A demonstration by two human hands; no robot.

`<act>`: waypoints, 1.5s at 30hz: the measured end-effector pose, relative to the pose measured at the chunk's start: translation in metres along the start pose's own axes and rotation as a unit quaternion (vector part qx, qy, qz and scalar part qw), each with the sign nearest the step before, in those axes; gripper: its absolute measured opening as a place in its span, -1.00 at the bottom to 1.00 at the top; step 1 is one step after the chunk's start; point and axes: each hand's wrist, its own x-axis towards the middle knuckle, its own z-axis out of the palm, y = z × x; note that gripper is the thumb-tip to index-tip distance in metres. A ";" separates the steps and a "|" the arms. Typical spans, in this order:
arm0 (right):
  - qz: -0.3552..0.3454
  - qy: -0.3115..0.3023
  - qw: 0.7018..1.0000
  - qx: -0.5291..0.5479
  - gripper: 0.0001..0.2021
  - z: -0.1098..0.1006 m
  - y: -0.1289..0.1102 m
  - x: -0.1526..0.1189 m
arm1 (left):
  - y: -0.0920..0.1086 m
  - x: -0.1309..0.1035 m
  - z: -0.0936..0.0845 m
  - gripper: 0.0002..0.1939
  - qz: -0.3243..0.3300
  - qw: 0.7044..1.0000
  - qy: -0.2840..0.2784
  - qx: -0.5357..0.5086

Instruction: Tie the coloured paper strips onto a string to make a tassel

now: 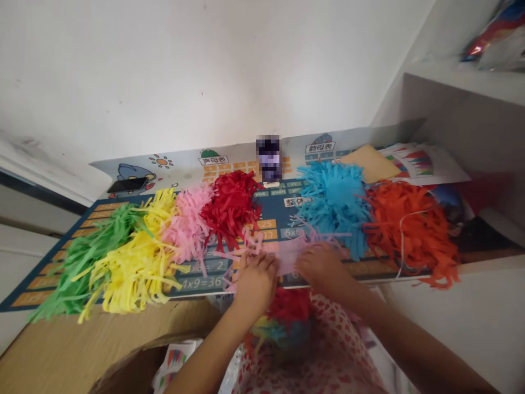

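Note:
A pale pink-purple sheet of fringed tissue paper point(289, 255) lies at the front edge of the desk, its cut strips spreading to both sides. My left hand point(257, 276) is closed on its left part, fingers bent over the paper. On its right part my right hand point(322, 267) also closes, thumb side toward the middle. Just behind my left hand sits a red fringed paper bundle point(232, 205). Beyond my right hand is a blue fringed bundle point(338, 197). The undersides of both hands are hidden.
Pink point(189, 221), yellow point(135, 268) and green point(96, 246) fringed bundles lie left; an orange one point(410, 227) lies right with a white string point(402, 235). A phone point(269, 158) leans at the back wall; a dark flat device point(128, 186) lies left. Below is an open cardboard box point(131, 364).

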 end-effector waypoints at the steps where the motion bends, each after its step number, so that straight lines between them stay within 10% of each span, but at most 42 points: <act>1: 0.022 -0.010 1.000 0.018 -0.85 0.005 0.011 0.001 | -0.004 -0.001 -0.001 -0.64 -0.002 1.000 0.004 -0.017; 10: 0.164 -0.056 0.985 0.022 -0.73 -0.004 0.029 0.025 | -0.022 0.019 0.002 -0.78 -0.148 0.987 0.031 -0.061; 26: 0.245 -0.033 0.965 0.081 -0.87 0.006 0.041 0.045 | -0.024 0.053 -0.010 -0.65 -0.154 0.975 -0.129 0.096; 38: 0.241 -0.019 0.965 0.104 -0.90 0.012 0.047 0.045 | -0.026 0.050 -0.007 -0.69 -0.154 0.978 -0.110 0.083; 41: 0.274 -0.002 0.960 0.061 -0.89 0.010 0.047 0.043 | -0.030 0.049 -0.006 -0.76 -0.081 0.991 -0.019 0.100; 45: 0.251 0.071 0.965 -0.026 -0.84 0.003 0.048 0.037 | -0.038 0.054 -0.009 -0.81 0.191 0.975 -0.015 0.113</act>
